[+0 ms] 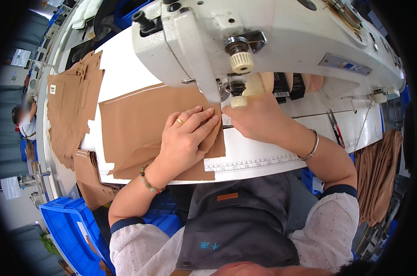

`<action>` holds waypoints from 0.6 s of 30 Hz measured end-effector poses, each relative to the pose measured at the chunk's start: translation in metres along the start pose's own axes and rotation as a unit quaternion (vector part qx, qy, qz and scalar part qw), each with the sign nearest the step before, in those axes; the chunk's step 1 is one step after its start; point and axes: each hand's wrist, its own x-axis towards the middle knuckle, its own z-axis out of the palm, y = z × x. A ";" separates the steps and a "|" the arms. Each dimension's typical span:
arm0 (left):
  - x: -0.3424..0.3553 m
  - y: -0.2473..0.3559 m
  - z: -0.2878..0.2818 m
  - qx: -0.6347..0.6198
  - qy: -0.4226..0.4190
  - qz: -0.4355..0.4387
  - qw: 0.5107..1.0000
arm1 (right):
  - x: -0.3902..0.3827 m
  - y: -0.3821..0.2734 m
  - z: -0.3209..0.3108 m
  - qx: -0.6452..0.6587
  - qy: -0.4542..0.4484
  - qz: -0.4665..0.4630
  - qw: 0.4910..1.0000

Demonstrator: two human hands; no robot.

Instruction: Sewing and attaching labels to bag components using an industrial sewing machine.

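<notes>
My left hand [187, 135] lies flat with fingers spread on a tan brown fabric piece [135, 124], pressing its folded edge down just left of the needle. My right hand [254, 117] rests on the white table beside the presser foot [238, 99], fingertips touching the fabric's edge; I cannot see whether it pinches the cloth. The white sewing machine [272, 37] arches over both hands and hides the fingertips of the right hand. A ruler strip [254, 162] runs along the table's front edge.
A stack of tan fabric pieces [73, 106] lies at the table's left, more hang at the right [378, 175]. Small scissors [334, 126] lie right of my right arm. A blue bin [68, 230] stands at lower left. Another person sits far left.
</notes>
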 end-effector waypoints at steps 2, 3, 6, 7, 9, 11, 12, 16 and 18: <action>-0.002 0.000 -0.002 -0.001 -0.004 -0.001 1.000 | 0.002 0.000 0.000 0.019 0.026 0.023 0.999; -0.001 0.001 -0.005 -0.005 -0.021 0.001 1.000 | 0.001 0.000 0.003 0.019 0.026 0.020 0.999; -0.004 0.002 -0.005 -0.006 -0.037 0.005 0.999 | -0.003 0.000 0.012 0.010 0.012 0.006 1.000; -0.005 0.001 -0.003 -0.003 -0.037 0.009 0.999 | -0.002 0.000 0.012 0.006 0.006 0.009 1.000; -0.006 0.000 0.001 0.000 -0.021 0.012 1.000 | -0.001 0.001 0.014 0.003 0.000 0.011 1.000; -0.003 -0.001 0.002 0.002 -0.005 0.019 1.000 | -0.002 0.003 0.016 -0.017 0.027 0.009 0.999; -0.001 -0.003 0.003 0.002 -0.004 0.018 1.000 | -0.002 0.004 0.016 -0.016 0.027 0.008 0.999; 0.007 -0.011 0.008 -0.004 0.002 0.021 1.000 | -0.001 0.009 0.017 -0.029 0.047 0.019 0.998; 0.012 -0.014 0.009 -0.009 0.006 0.021 1.000 | 0.000 0.009 0.015 -0.029 0.063 0.021 0.997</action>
